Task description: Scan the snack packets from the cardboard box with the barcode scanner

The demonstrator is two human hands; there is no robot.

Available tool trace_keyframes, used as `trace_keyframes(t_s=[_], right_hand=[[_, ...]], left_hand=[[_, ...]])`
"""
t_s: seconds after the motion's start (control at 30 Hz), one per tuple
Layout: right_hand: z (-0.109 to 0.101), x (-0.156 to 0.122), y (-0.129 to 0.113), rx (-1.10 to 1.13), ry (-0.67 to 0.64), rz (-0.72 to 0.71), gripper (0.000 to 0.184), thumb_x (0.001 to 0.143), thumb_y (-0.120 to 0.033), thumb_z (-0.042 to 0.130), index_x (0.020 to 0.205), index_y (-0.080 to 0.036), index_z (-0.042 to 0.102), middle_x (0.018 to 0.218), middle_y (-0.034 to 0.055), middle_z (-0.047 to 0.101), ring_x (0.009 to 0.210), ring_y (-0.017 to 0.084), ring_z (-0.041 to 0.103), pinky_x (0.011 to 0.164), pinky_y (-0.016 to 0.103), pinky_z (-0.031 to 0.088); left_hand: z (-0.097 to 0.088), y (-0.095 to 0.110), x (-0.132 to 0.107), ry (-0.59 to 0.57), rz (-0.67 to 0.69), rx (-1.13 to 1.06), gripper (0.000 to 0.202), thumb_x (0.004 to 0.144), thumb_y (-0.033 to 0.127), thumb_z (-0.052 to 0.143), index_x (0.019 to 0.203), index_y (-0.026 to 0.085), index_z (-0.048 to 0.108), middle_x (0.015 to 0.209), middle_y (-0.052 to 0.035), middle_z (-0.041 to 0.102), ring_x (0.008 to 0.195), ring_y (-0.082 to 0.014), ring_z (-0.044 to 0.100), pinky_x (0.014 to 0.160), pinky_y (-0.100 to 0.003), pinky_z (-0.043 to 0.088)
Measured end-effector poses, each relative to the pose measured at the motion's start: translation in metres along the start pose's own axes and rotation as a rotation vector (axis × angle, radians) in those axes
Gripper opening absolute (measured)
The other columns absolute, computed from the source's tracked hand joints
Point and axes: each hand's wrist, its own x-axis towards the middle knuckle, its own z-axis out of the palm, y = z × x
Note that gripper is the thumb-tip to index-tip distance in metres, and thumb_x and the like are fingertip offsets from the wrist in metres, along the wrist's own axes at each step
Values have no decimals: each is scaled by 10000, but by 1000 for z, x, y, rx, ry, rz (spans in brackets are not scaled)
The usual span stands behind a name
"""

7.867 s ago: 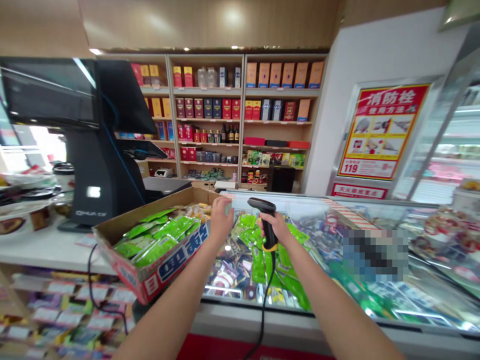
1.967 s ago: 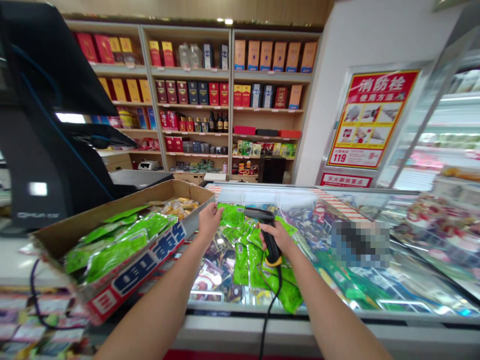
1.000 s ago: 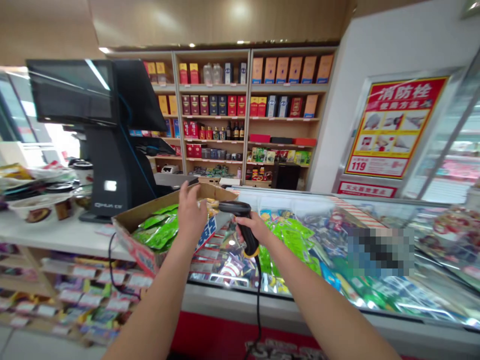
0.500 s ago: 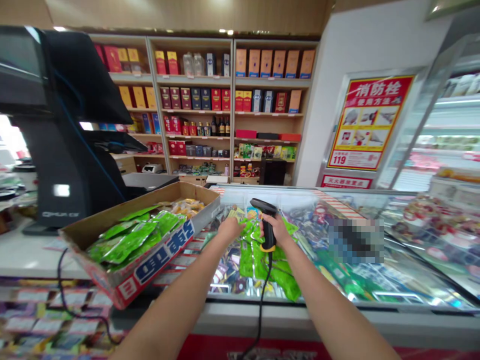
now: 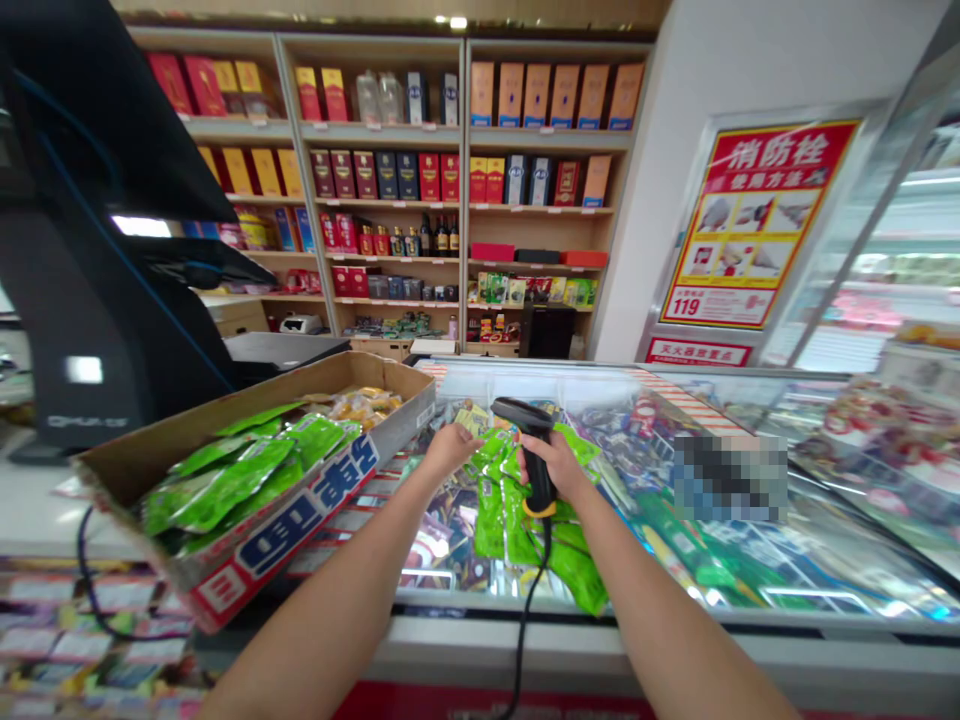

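**Scanner in the right hand, left hand at a pile of green packets on a shop freezer**

View from the head camera, looking forward and down. Right hand [image 5: 553, 462] wrapped firmly around the handle of a black scanner [image 5: 538, 482], head of the scanner turned up and to the left, cable [image 5: 523, 625] hanging down across the front of the freezer [image 5: 450, 635]. Left hand [image 5: 448, 452] just beside the scanner, fingertips at the upper left edge of the green packets [image 5: 491, 525]; pinch or mere touch impossible to tell. Packets spread loosely over the glass top, below and around the scanner. To the left, an open cardboard box [image 5: 307, 520] with more green packets [image 5: 244, 478] and some yellow-brown packets [image 5: 367, 405] inside.

Judging by appearance, packets light, soft and slick, likely to slide over one another and over smooth glass; best taken by a sealed edge or corner. Scanner probably stiff, hard plastic, easy to carry one-handed; best held by the handle, below the head, clear of the cable.

Readable on the red and yellow wall poster [image 5: 761, 225]: 消防栓使用方法 (fire hydrant, how to use) and the number 119. On the red sign [image 5: 697, 352] beneath: 灭火器放置点 (fire extinguisher place). Large blue characters on the box, slanted and not surely legible. Brand on the black cash register [image 5: 112, 310] blurred; print on the packets too small.
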Motion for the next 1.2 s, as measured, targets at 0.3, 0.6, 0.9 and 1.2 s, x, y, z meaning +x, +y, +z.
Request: trace_keyframes(t_s=[0.3, 0.6, 0.9, 1.2], right_hand=[[1, 0, 1, -3, -5, -1, 304, 669, -453, 694, 696, -165, 599, 486, -8, 593, 363, 143, 563, 375, 244, 449], [0, -1, 2, 12, -4, -5, 316, 682, -458, 701, 744, -164, 604, 506, -10, 602, 370, 139, 562, 376, 242, 445], [-1, -3, 0, -30, -29, 2, 336, 686, -477, 691, 747, -158, 605, 512, -6, 606, 376, 135, 565, 381, 235, 441], [-1, -5, -3, -57, -38, 17, 330, 676, -478, 691, 733, -165, 602, 510, -6, 605, 376, 141, 567, 376, 239, 435]], left_hand=[[-3, 2, -9, -116, -61, 2, 168, 638, 269, 750, 567, 170, 634, 565, -13, 612, 636, -184, 618, 584, -248, 423], [-2, 2, -4, 149, 29, -213, 101, 783, 213, 585, 692, 170, 584, 683, -18, 625, 720, -169, 601, 701, -275, 449], [-22, -7, -3, 620, 4, -485, 127, 869, 296, 468, 803, 196, 509, 729, -6, 586, 737, -166, 579, 696, -258, 434], [-29, -5, -13, 618, 46, -242, 100, 915, 268, 464, 876, 208, 534, 818, -45, 670, 785, -187, 637, 742, -268, 441]])
